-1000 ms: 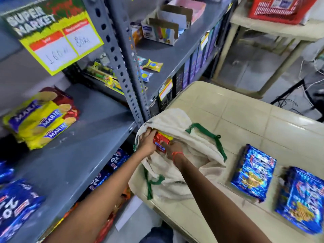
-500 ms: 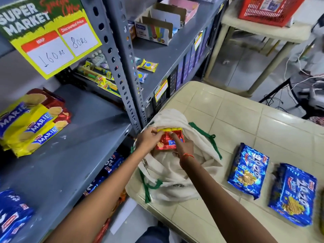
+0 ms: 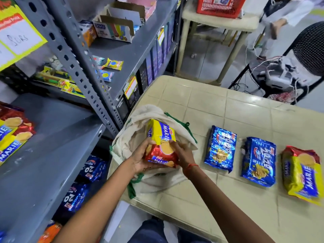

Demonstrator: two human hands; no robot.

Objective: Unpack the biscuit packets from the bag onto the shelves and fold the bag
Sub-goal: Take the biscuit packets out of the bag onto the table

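A cream cloth bag (image 3: 156,113) with green handles lies on the beige table (image 3: 228,109), its mouth open. A yellow-and-red Marie biscuit packet (image 3: 160,142) sticks halfway out of the bag. My left hand (image 3: 140,160) grips its lower left side and my right hand (image 3: 182,153) grips its right side. On the table to the right lie two blue 20-20 packets (image 3: 220,149) (image 3: 259,162) and another Marie packet (image 3: 301,174). Several Marie packets (image 3: 12,132) sit on the grey shelf (image 3: 52,137) at the left.
A perforated grey upright (image 3: 77,74) stands between shelf and table. Blue packets (image 3: 77,195) fill the lower shelf. The upper shelf holds cardboard boxes (image 3: 114,28) and small sweets. A red basket (image 3: 220,6) sits on a far table; a black chair (image 3: 308,50) with cables stands at the right.
Both hands have drawn the Marie packet up out of the bag's mouth; it was only a red end inside before. The view has shifted right, revealing another Marie packet on the table.
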